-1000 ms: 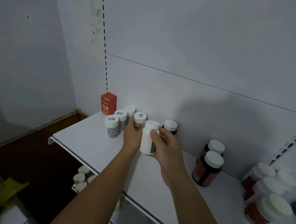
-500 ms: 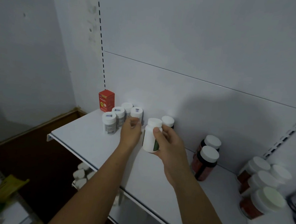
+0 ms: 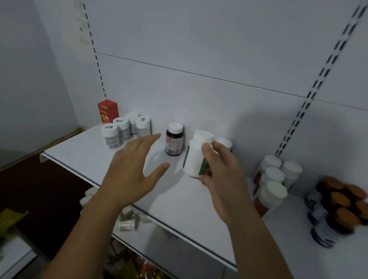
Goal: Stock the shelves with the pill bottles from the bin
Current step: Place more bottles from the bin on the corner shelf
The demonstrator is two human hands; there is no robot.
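My right hand [image 3: 222,174] grips a white pill bottle [image 3: 196,155] with a green label and white cap, held just above the white shelf [image 3: 81,154]. My left hand [image 3: 134,168] hovers over the shelf to the left of it, fingers spread, holding nothing. A dark brown bottle with a white cap [image 3: 174,138] stands upright on the shelf between the two hands, near the back wall. Another white cap [image 3: 225,142] shows behind my right hand. The bin is out of view.
Several small white bottles [image 3: 123,129] and a red box [image 3: 108,111] stand at the shelf's back left. White-capped jars [image 3: 273,183] and orange-capped dark bottles [image 3: 338,209] crowd the right. More bottles [image 3: 126,220] lie on the lower shelf. Yellow-green packets [image 3: 3,221] sit bottom left.
My left hand has let go of the dark brown bottle, now standing on the shelf, and pulled back open. My right hand has carried the white bottle a little to the right.
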